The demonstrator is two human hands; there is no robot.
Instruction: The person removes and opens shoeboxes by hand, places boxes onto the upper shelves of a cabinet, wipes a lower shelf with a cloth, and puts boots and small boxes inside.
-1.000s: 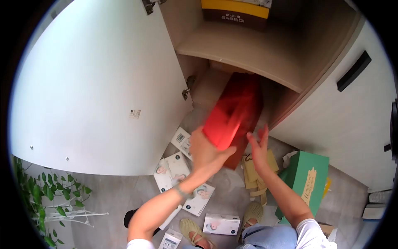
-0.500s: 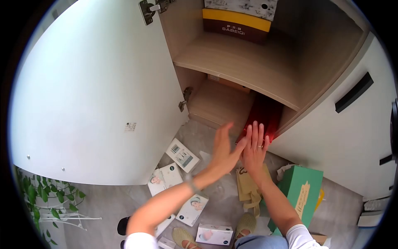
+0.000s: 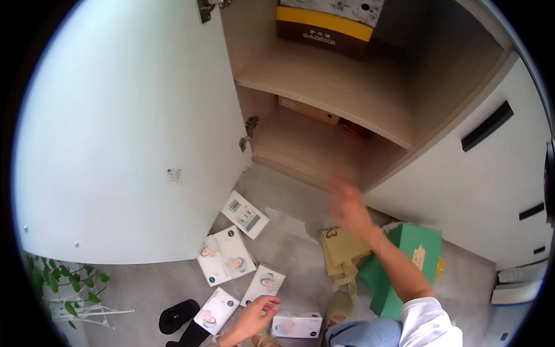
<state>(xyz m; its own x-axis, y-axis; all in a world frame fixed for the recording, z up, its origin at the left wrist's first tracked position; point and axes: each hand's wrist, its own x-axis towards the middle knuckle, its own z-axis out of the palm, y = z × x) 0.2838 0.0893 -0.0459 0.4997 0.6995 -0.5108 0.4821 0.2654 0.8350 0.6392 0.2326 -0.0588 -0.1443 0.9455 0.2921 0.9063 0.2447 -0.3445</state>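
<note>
Left hand (image 3: 254, 317) nearest, low over the floor (image 3: 150, 289); fingers loosely curled, nothing seen in its grip. Just right of it lies 1 white box (image 3: 296, 325), beside a woven shoe (image 3: 339, 306); cannot tell whether hand and box touch. Left of the hand, a second carton (image 3: 217, 310) lies near a black shoe (image 3: 178, 316). Further white cartons (image 3: 226, 254) lie just beside the lower inner corner of the open cabinet door (image 3: 127, 144).

Right of these, a flat tan bag (image 3: 341, 251) with a ribbon, then a green box (image 3: 430, 248), partly behind the right forearm.

Right hand (image 3: 350, 208) is blurred, fingers extended and free of any load, near the right end of the lower compartment's (image 3: 300, 141) front edge.

Red box (image 3: 355, 128) sits deep in that compartment, toward the back right corner; only a dark red part shows under the shelf (image 3: 329, 87). To its left, along the back edge, a cardboard box (image 3: 309, 110).

On the shelf, toward its back edge: brown-and-yellow box (image 3: 324, 36), marked SABEIQI, with a marbled box (image 3: 341, 8) above it
</note>
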